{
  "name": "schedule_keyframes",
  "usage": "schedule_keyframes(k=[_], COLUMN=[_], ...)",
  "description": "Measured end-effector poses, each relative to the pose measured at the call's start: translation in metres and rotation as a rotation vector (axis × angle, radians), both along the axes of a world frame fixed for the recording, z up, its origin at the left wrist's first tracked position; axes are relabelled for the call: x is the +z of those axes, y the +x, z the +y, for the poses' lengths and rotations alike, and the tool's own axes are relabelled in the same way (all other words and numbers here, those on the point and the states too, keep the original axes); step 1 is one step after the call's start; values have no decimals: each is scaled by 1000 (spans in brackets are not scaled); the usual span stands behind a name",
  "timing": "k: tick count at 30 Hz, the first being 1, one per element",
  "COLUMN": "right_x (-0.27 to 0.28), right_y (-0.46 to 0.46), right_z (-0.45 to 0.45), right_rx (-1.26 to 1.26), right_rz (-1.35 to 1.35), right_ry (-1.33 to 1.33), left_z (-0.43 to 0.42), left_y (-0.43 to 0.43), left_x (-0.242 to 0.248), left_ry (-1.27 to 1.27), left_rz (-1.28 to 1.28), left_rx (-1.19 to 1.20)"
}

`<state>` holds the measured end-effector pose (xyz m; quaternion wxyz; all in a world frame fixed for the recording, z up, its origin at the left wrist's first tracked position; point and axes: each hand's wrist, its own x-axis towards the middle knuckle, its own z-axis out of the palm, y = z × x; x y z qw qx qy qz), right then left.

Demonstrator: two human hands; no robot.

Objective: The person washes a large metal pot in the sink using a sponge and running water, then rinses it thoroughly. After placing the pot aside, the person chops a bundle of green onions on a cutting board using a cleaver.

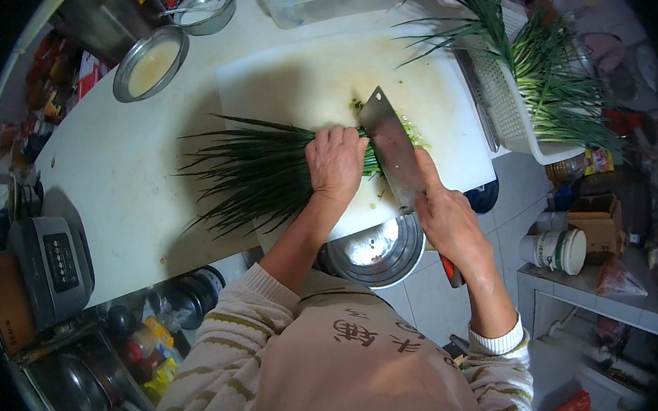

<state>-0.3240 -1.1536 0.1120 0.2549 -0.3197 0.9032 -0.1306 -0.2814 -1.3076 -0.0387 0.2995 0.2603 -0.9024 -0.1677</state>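
Note:
My left hand (337, 161) presses down on a bunch of green onions (262, 167) lying crosswise on a white cutting board (306, 68). The dark green tops fan out to the left, past the board's edge. In my right hand (448, 213) is a cleaver (391, 148), its red-and-dark handle end showing below the fist. The broad blade stands just right of my left fingers, across the cut end of the bunch. Chopped green onion (414, 132) lies to the right of the blade, and a few small bits are scattered near its tip.
A metal basin (378, 254) sits below the board's near edge. At the right, a white plastic basket (506, 104) holds more green onions, with a long metal tool (478, 101) beside it. Bowls (150, 63) and a clear plastic bin (342, 6) stand at the back; a grey appliance (58, 264) is far left.

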Motion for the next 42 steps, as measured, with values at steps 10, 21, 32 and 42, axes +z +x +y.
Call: schedule_keyframes(k=[10, 21, 32, 42], right_x=[10, -30, -29, -38], right_y=[7, 6, -5, 8], right_z=[10, -15, -8, -33], right_rx=[7, 59, -88, 53], right_rz=[-4, 38, -16, 55], right_ry=[-2, -49, -149, -47], left_z=[-1, -1, -4, -2], left_y=[-1, 2, 0, 1], left_x=[-2, 1, -1, 1], left_ry=[-34, -8, 46, 18], left_rz=[-10, -9, 5, -16], left_rx=[12, -7, 0, 11])
